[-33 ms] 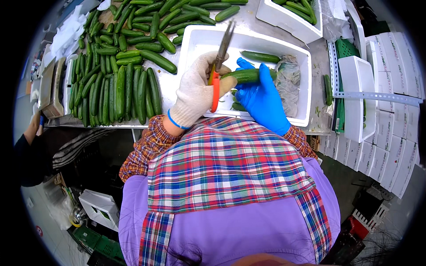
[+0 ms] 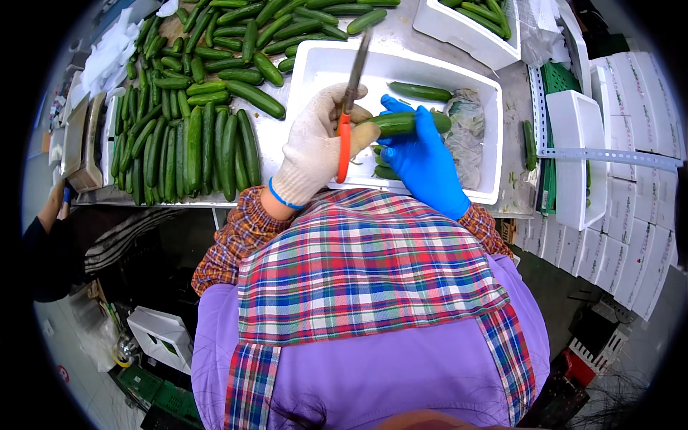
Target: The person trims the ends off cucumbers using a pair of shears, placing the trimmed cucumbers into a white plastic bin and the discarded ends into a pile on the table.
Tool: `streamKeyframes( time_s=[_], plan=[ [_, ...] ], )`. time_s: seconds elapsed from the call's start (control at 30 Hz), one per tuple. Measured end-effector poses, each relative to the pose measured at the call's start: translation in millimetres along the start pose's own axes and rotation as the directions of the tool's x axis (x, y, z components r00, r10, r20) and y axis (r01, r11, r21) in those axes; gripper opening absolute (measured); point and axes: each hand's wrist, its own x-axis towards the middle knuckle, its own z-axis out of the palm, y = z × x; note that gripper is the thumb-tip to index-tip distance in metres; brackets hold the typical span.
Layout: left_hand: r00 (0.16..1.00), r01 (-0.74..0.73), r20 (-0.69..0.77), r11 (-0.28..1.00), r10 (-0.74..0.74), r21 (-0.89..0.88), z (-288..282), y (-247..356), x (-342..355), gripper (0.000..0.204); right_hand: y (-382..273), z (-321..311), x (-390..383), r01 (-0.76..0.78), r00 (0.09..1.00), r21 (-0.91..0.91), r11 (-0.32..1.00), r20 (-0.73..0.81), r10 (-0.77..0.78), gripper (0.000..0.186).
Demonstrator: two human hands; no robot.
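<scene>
My left hand [image 2: 313,147], in a white knit glove with a blue band at the wrist, is closed on a pair of scissors [image 2: 345,149] with orange handles. Their blades point up and away from me. The thumb and fingertips of that hand meet the left end of a green cucumber [image 2: 393,125]. Wrapped under the same cucumber is my right hand [image 2: 424,161], in a blue glove, its fingers around the middle. Both hands are over a white foam box [image 2: 322,61]. Inside it are another cucumber [image 2: 421,92], a few more partly hidden by my hands, and a crumpled plastic bag [image 2: 466,136].
Many cucumbers [image 2: 193,150] cover the table's left side, some lined up in rows. Another foam box [image 2: 466,36] of cucumbers stands at the far right. A perforated metal rail [image 2: 609,156] and stacked white cartons [image 2: 623,208] are right. Another person's arm [image 2: 51,208] shows at left.
The scissors and my left hand have shifted slightly left. My right fingers have slid a little along the cucumber, and more of its right end shows.
</scene>
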Motion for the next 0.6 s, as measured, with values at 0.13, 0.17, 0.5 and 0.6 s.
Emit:
streamKeyframes(
  time_s=[0.13,0.17,0.5,0.6],
  plan=[
    [0.988,0.156,0.026,0.983,-0.154,-0.096,-3,11,-1,0.058,-7,8,-4,0.064,0.997,-0.263,0.963,-0.030,-0.075,0.044],
    [0.989,0.147,0.055,0.948,-0.137,-0.284,-4,1,0,0.060,-5,11,-6,0.125,0.990,-0.332,0.935,-0.015,-0.138,0.042],
    [0.937,0.349,0.187,0.817,-0.295,-0.459,-14,-11,-4,0.065,3,-2,-7,0.579,0.812,-0.668,0.466,0.421,-0.406,0.045],
    [0.947,0.321,0.161,0.824,-0.278,-0.467,-7,-17,-6,0.061,0,-3,-3,0.626,0.780,-0.656,0.422,0.536,-0.323,0.048]
  ],
)
